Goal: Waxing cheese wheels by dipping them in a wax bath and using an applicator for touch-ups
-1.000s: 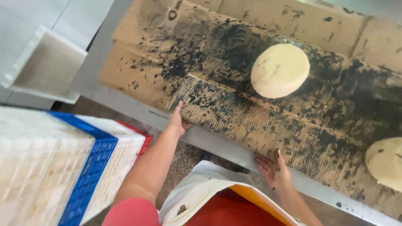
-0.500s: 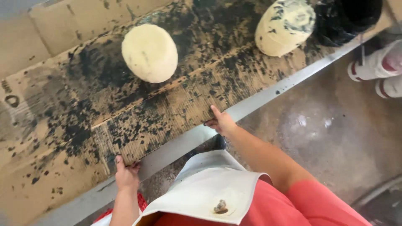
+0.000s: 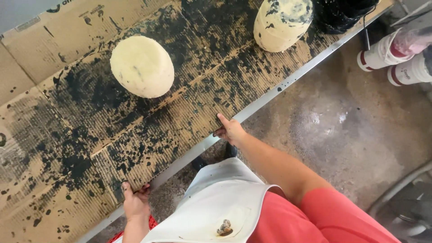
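The near edge of a flattened cardboard sheet (image 3: pixel 135 135), heavily stained with black blotches, is gripped by both hands. The left hand (image 3: pixel 135 203) is closed over the edge near the sheet's lower corner, thumb laid on top and fingers curled underneath, out of sight. The right hand (image 3: pixel 230 130) is pinched on the same edge further along, its thumb pressed flat on the upper face and the fingers tucked below. The cardboard is spread over a table whose pale metal rim (image 3: pixel 270 96) is seen just beside the hands. Two pale rounded blocks are rested on the sheet: a clean one (image 3: pixel 142 66) near the middle, and a black-smeared one (image 3: pixel 282 21) well apart, next to a black container (image 3: pixel 342 13). A white apron (image 3: pixel 220 202) is worn over red clothing.
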